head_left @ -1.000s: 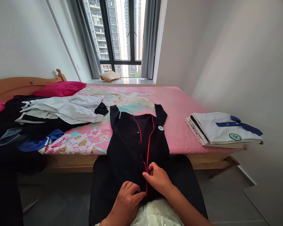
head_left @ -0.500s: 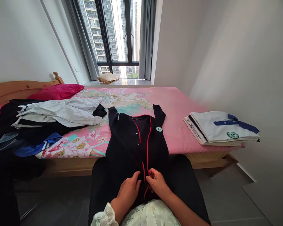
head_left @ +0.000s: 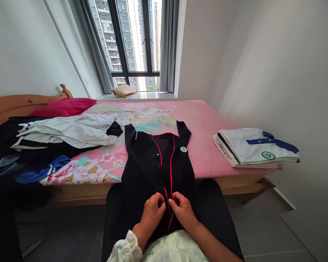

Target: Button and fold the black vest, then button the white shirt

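A black cardigan (head_left: 142,163) with red piping and a round green-and-white badge lies front up, its upper part on the bed and its lower part across my lap. Its front hangs unfastened, with small buttons along the left edge. My right hand (head_left: 182,209) pinches the red-trimmed right front edge near the hem. Close beside it, my left hand (head_left: 153,210) is closed at the other front edge, thumb and forefinger together on the dark cloth. The lower buttons are hidden by my fingers.
On the pink flowered bed (head_left: 202,145), a loose heap of clothes with a white shirt (head_left: 71,129) lies left. A folded stack topped by a white polo shirt (head_left: 243,145) sits at the right edge. A red pillow (head_left: 68,106) and a folded beige cloth (head_left: 124,90) are farther back.
My left hand has moved up and right, and its fingers have closed on the cardigan's left front edge. My right hand has risen slightly, still pinching the right edge.
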Demonstrator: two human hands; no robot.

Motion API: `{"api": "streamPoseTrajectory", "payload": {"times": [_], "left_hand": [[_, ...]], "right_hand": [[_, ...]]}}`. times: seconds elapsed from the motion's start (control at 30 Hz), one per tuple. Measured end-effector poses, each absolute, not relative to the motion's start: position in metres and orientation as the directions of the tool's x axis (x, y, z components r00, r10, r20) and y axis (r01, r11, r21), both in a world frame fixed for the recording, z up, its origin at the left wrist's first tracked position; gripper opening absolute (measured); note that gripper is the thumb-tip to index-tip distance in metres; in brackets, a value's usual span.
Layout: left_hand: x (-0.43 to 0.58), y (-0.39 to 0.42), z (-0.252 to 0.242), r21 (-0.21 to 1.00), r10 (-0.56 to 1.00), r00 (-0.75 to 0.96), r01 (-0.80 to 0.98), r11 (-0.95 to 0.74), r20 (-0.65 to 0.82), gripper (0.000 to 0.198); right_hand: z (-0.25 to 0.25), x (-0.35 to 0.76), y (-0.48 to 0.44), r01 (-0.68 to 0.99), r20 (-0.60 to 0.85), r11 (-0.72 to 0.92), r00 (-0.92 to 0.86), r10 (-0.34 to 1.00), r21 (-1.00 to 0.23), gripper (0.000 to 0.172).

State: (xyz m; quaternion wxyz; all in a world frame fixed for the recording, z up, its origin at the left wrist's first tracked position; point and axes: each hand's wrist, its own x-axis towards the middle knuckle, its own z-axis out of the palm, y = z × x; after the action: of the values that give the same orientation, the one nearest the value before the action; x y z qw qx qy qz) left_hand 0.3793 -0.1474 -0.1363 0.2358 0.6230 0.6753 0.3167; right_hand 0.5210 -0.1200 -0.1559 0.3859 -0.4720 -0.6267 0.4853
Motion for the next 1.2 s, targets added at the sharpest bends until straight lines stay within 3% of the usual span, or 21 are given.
{"api": "streamPoseTrajectory", "payload": {"times": [0.17, 0.27, 0.37, 0.47, 0.57, 0.67, 0.73, 0.8, 0.93, 1.07, 1.2], "left_hand": [[0.384, -0.15, -0.131, 0.806, 0.983, -0.169, 0.59, 0.043, 0.071, 0.01], [0.383, -0.149, -0.135, 0.845, 0.978, -0.204, 0.529, 0.073, 0.043, 0.01], [0.382, -0.149, -0.141, 0.879, 0.975, -0.221, 0.465, 0.104, 0.002, 0.011], [0.38, -0.15, -0.147, 0.91, 0.975, -0.215, 0.393, 0.13, -0.047, 0.014], [0.377, -0.151, -0.15, 0.931, 0.979, -0.189, 0.338, 0.134, -0.072, 0.017], [0.376, -0.151, -0.149, 0.943, 0.985, -0.157, 0.311, 0.121, -0.075, 0.018], [0.375, -0.15, -0.147, 0.946, 0.988, -0.136, 0.302, 0.114, -0.076, 0.018], [0.376, -0.149, -0.145, 0.947, 0.989, -0.125, 0.302, 0.108, -0.074, 0.016], [0.377, -0.147, -0.143, 0.952, 0.99, -0.115, 0.287, 0.108, -0.078, 0.016], [0.379, -0.144, -0.147, 0.961, 0.973, -0.191, 0.22, 0.167, -0.125, 0.02], [0.377, -0.137, -0.156, 0.966, 0.92, -0.334, 0.079, 0.244, -0.206, 0.018]], "right_hand": [[-0.15, 0.522, -0.122, 0.33, 0.147, 0.229, -0.256, 0.956, -0.916, 0.015], [-0.145, 0.522, -0.124, 0.46, 0.246, 0.373, -0.312, 0.918, -0.806, 0.013], [-0.142, 0.522, -0.125, 0.582, 0.249, 0.411, -0.341, 0.907, -0.701, 0.014], [-0.141, 0.523, -0.125, 0.594, 0.194, 0.365, -0.333, 0.923, -0.716, 0.014], [-0.143, 0.525, -0.123, 0.477, 0.123, 0.287, -0.345, 0.93, -0.831, 0.015], [-0.149, 0.525, -0.117, 0.254, -0.056, 0.049, -0.391, 0.919, -0.966, 0.025], [-0.155, 0.525, -0.112, 0.157, -0.184, -0.129, -0.41, 0.894, -0.979, 0.025], [-0.16, 0.523, -0.107, 0.156, -0.22, -0.17, -0.392, 0.893, -0.973, 0.018], [-0.158, 0.521, -0.107, 0.306, -0.059, 0.061, -0.367, 0.928, -0.95, 0.008], [-0.149, 0.519, -0.114, 0.506, 0.067, 0.267, -0.38, 0.923, -0.82, 0.003], [-0.146, 0.515, -0.117, 0.499, 0.101, 0.296, -0.382, 0.919, -0.815, 0.005]]}}
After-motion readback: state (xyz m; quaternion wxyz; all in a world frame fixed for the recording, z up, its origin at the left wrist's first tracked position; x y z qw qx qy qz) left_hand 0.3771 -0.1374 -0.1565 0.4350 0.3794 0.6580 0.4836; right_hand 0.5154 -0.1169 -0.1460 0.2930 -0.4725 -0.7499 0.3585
